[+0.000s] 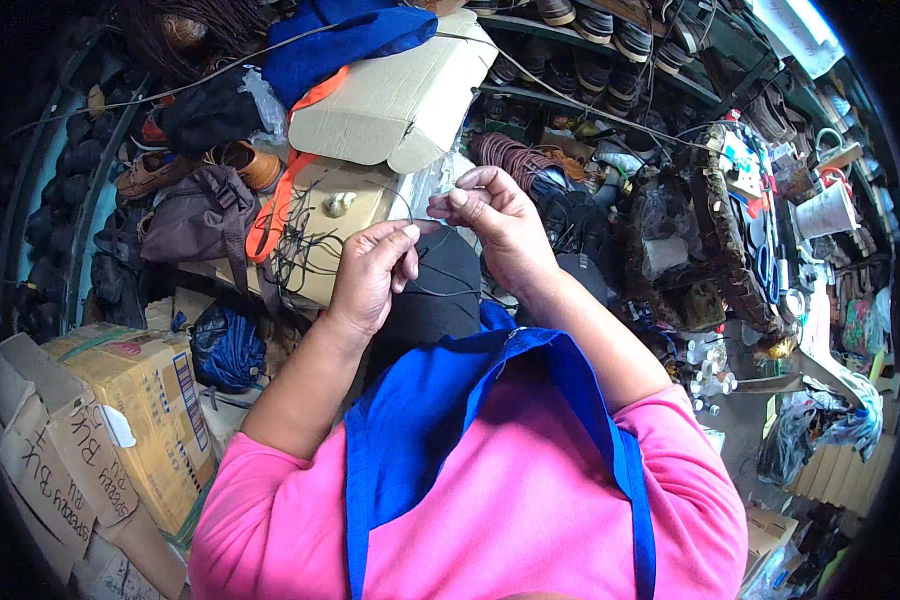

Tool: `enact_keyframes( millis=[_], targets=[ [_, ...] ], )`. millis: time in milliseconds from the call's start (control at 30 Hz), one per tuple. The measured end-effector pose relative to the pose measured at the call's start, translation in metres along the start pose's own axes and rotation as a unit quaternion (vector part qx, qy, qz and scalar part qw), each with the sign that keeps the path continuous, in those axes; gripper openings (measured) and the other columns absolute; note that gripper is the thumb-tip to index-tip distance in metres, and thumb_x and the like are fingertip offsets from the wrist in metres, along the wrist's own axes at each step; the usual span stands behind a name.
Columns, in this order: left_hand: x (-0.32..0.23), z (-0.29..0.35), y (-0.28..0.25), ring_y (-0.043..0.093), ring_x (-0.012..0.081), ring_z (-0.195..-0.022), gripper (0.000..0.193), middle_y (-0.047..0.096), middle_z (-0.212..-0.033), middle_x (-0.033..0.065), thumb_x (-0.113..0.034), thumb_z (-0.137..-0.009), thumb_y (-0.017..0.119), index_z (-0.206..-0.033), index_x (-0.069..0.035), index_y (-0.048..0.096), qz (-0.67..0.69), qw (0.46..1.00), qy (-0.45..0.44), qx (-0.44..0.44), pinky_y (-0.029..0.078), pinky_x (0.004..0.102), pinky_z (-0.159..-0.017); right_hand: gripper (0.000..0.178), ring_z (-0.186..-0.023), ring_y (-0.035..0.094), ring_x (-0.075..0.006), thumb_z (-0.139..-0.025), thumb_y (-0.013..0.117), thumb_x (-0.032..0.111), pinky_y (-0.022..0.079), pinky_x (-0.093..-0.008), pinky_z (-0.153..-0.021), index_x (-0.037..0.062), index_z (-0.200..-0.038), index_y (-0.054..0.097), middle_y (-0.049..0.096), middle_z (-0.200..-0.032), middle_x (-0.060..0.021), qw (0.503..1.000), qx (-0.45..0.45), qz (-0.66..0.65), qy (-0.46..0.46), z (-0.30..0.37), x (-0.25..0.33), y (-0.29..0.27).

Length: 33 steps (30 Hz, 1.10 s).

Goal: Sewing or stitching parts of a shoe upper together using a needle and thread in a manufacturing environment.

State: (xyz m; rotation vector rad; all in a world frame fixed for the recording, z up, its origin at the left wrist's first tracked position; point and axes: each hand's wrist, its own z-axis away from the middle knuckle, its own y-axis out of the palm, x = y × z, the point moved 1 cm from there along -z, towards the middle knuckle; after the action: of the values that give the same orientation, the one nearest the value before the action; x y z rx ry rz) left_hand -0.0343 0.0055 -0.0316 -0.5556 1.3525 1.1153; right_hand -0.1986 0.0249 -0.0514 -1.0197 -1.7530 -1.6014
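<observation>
My left hand [373, 272] is closed in a pinch on a thin dark cord [440, 293], which loops out below the fingers over my dark-clothed lap. My right hand [502, 222] is a little higher and to the right, its thumb and fingertips pressed together. Whatever lies between those fingertips is too small to make out. The two hands are close together but apart. Left of my left hand, a loose tangle of black cords [305, 243] lies on a brown cardboard surface [365, 207], beside a small shiny gold-coloured lump [339, 204].
Beyond my hands are an open cardboard box [380, 105], an orange strap [267, 225] and blue cloth [355, 45]. A dark bag [198, 222] sits left. Cartons [140, 410] stand lower left. Shoes [595, 25] fill far shelves; a cluttered rack [740, 220] stands right.
</observation>
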Motion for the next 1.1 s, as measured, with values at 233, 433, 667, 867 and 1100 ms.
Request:
enact_keyframes(
  millis=[233,433,667,867,1100],
  targets=[
    [-0.0014,0.0003,0.0018,0.038,0.0027,-0.043,0.024,0.049,-0.053,-0.0022,-0.016,-0.088,0.05,-0.095,0.002,0.063,-0.004,1.0,0.001,-0.004,0.025,0.0163,-0.037,0.016,-0.083,0.064,-0.023,-0.085,0.058,0.006,0.05,-0.0352,-0.079,0.0031,-0.097,0.048,0.064,-0.091,-0.0155,0.998,0.001,-0.049,0.033,-0.0006,-0.0084,0.002],
    [-0.0022,0.0017,0.0017,0.034,0.0035,-0.041,0.024,0.047,-0.051,-0.0023,-0.015,-0.087,0.048,-0.095,0.003,0.063,-0.005,1.0,0.002,0.002,0.023,0.017,-0.038,0.017,-0.084,0.062,-0.0176,-0.085,0.06,0.009,0.048,-0.0302,-0.08,0.0025,-0.096,0.049,0.064,-0.09,-0.0129,0.999,0.005,-0.04,0.035,0.0011,-0.0082,0.0058],
    [-0.0028,0.0024,0.0037,0.035,0.0032,-0.043,0.022,0.047,-0.052,-0.0028,-0.014,-0.087,0.05,-0.095,0.002,0.063,-0.009,1.0,0.0,-0.005,0.023,0.0172,-0.039,0.014,-0.085,0.063,-0.0197,-0.085,0.059,0.005,0.05,-0.0309,-0.079,0.0035,-0.095,0.049,0.064,-0.09,-0.0141,0.998,0.02,-0.045,0.029,0.0024,-0.0061,0.0081],
    [-0.0037,0.0026,0.0037,0.035,0.0024,-0.044,0.023,0.044,-0.051,-0.0053,-0.015,-0.088,0.049,-0.094,0.001,0.064,-0.036,0.999,0.006,-0.001,0.025,0.0177,-0.04,0.014,-0.085,0.063,-0.0182,-0.085,0.059,0.004,0.05,-0.029,-0.078,0.0035,-0.095,0.049,0.064,-0.09,-0.0137,0.999,0.018,-0.022,0.028,0.0022,-0.0073,0.0071],
    [-0.0019,0.002,0.0028,0.036,0.0026,-0.044,0.022,0.044,-0.052,-0.0049,-0.015,-0.088,0.049,-0.094,0.001,0.063,-0.04,0.999,0.007,-0.004,0.025,0.0179,-0.039,0.013,-0.082,0.063,-0.0185,-0.085,0.058,0.005,0.05,-0.0289,-0.076,0.0019,-0.095,0.049,0.064,-0.089,-0.0137,0.999,0.013,-0.026,0.022,0.0028,-0.0086,0.0079]
  ],
)
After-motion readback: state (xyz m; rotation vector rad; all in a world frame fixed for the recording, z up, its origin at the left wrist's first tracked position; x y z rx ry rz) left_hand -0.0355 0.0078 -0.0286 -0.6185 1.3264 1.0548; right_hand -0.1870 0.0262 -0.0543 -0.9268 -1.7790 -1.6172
